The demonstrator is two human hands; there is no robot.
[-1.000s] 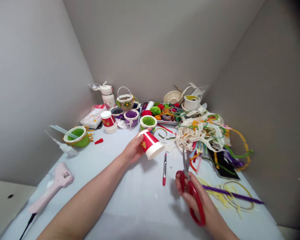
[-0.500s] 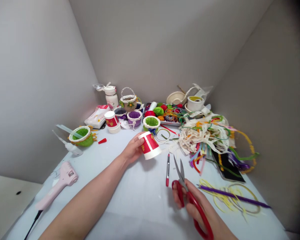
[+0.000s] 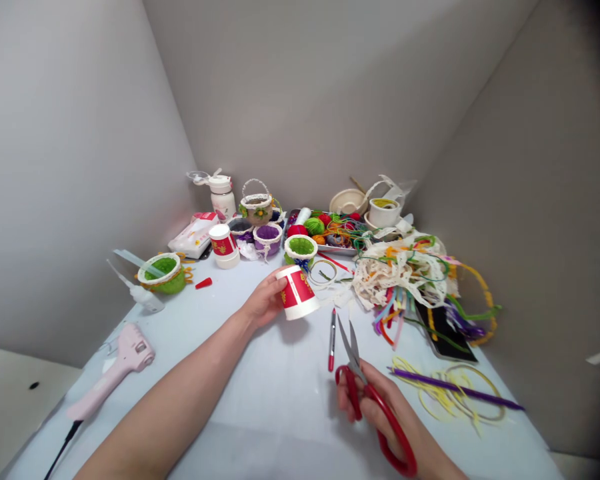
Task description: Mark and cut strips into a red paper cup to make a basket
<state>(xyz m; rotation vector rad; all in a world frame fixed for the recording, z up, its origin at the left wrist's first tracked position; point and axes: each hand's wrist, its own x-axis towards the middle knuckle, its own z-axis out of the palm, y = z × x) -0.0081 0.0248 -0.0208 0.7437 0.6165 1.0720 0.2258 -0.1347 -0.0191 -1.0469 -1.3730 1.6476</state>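
Observation:
My left hand (image 3: 266,299) grips a red and white paper cup (image 3: 299,291) from its left side, the cup standing upside down and tilted a little, with its wide white rim low. In my right hand (image 3: 380,407) is a pair of red-handled scissors (image 3: 356,375), fingers through the handles. Their blades are parted and point up and away from me, apart from the cup. A red marker (image 3: 332,340) lies on the table just left of the blades. Behind the cup stands a small green basket (image 3: 301,247) with a white rim.
To the left are a pink glue gun (image 3: 120,367), a white dropper bottle (image 3: 145,298) and another green basket (image 3: 163,272). More stacked paper cups (image 3: 224,245) stand behind. A yarn tray (image 3: 347,251), lace heap (image 3: 403,270), phone (image 3: 443,330) and purple pencil (image 3: 455,387) lie to the right.
The view has shifted slightly, so things on the right appear further left. My right hand and the scissors appear a little lower and further left; the cup stays in my left hand.

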